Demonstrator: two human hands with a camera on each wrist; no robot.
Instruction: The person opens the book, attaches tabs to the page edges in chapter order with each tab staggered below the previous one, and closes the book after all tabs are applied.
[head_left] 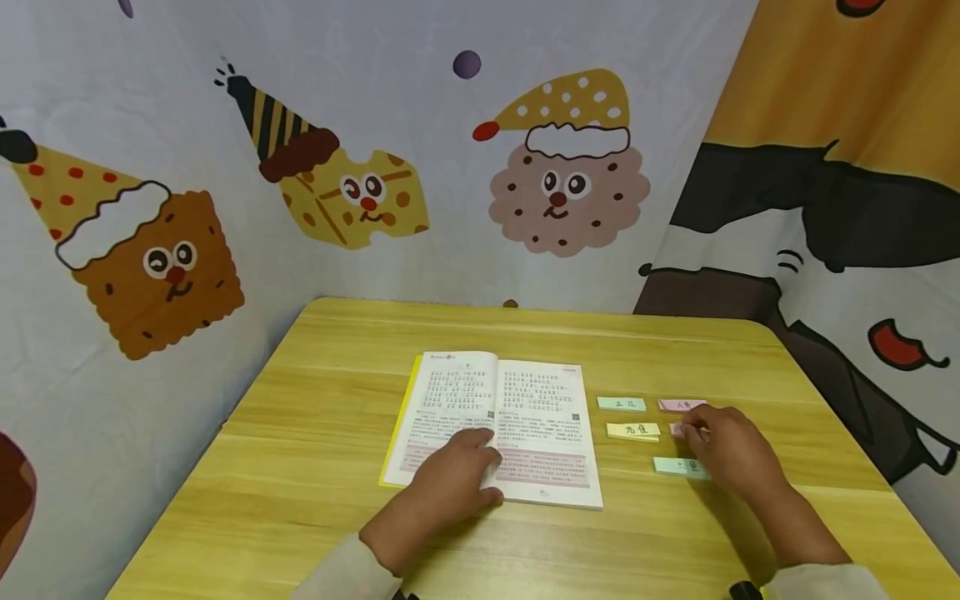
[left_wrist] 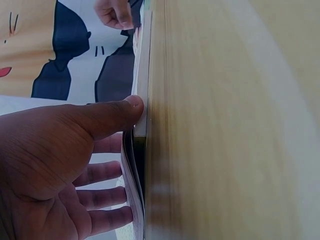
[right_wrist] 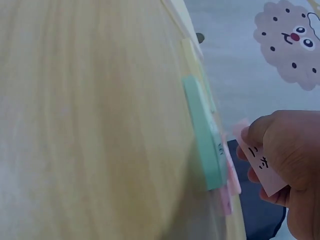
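An open book [head_left: 542, 390] with printed pages lies on the table. My left hand [head_left: 453, 477] rests across its lower middle, fingers stretched over the page; the left wrist view shows the thumb at the lower edge. At the right, my right hand [head_left: 738, 454] pinches a pink paper slip [right_wrist: 261, 167] with handwritten characters, held above the table. Around that hand lie other folded slips: a green one [head_left: 621, 404] and a yellow one [head_left: 632, 431] to its left, a pink one [head_left: 679, 405] just beyond the fingers, and another green one [head_left: 677, 467] partly behind the hand.
The wooden table [head_left: 300, 417] reaches back to a pale curtain [head_left: 420, 75] printed with cartoon biscuits and cheese. At the right hangs more cloth [head_left: 885, 208] with a large cartoon figure. The book's yellow cover edge [head_left: 401, 425] shows along its left side.
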